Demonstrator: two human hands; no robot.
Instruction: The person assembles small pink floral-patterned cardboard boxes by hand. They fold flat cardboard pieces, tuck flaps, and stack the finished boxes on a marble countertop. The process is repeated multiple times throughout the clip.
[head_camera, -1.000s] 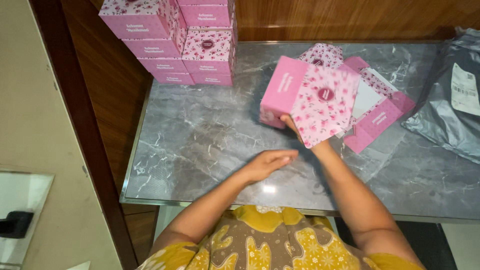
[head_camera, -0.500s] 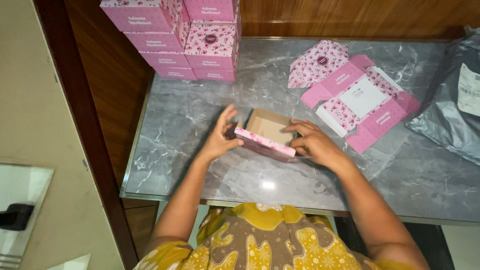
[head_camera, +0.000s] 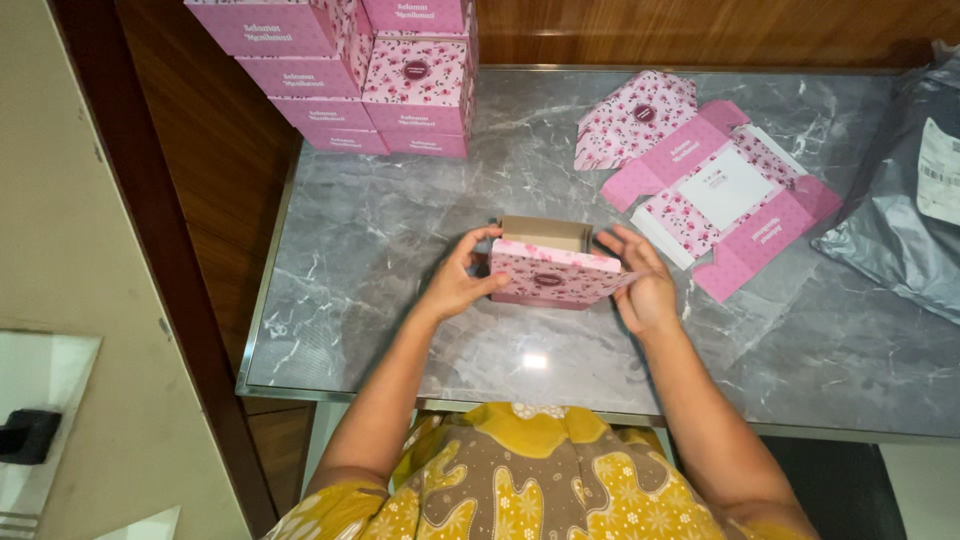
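grey marble-patterned tabletop (head_camera: 400, 250) with a metal edge runs beneath dark wood panelling, and near its front middle sits a small pink floral box (head_camera: 550, 270). its long axis runs left to right across the table, its open top faces up and its flowered front wall faces the person. the inside is plain brown card; the front wall carries a small dark round mark amid pink blossoms. the left hand (head_camera: 462, 283) grips the box's left end, thumb and fingers curled onto the corner. the right hand (head_camera: 640, 285) presses against the right end with fingers spread rather than closed. an unfolded flat box blank (head_camera: 725, 195) lies just behind to the right, a stack of finished pink boxes (head_camera: 380, 70) stands at the back left corner, and a grey plastic mailer bag (head_camera: 900, 210) rests at the far right.
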